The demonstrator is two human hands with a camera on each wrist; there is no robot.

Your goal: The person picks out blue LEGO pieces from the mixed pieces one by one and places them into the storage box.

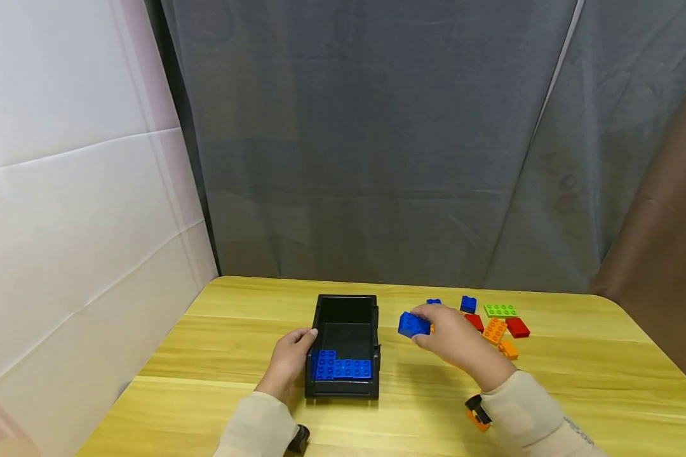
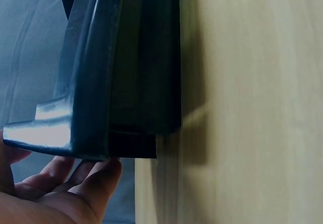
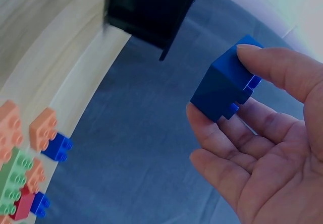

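Note:
A black open-topped box (image 1: 349, 389) stands on the wooden table. Two blue studded bricks (image 1: 352, 369) lie at its near end, side by side with studs up. My left hand (image 1: 287, 360) grips the box's left rim, thumb on top; in the left wrist view its fingers (image 2: 103, 181) bend up under the rim. Just right of the box, my right hand (image 1: 454, 333) holds a blue brick (image 1: 413, 324) above the table. The right wrist view shows that brick (image 3: 222, 80) pinched between thumb and fingers, its studs facing the palm.
Loose bricks lie at the table's right: a lime green one (image 1: 500, 310), red ones (image 1: 517, 327), orange ones (image 1: 495, 331) and small blue ones (image 1: 468, 304). My right hand hides part of this group. A grey curtain (image 1: 343, 158) hangs behind the table, a white one (image 1: 86, 209) at left.

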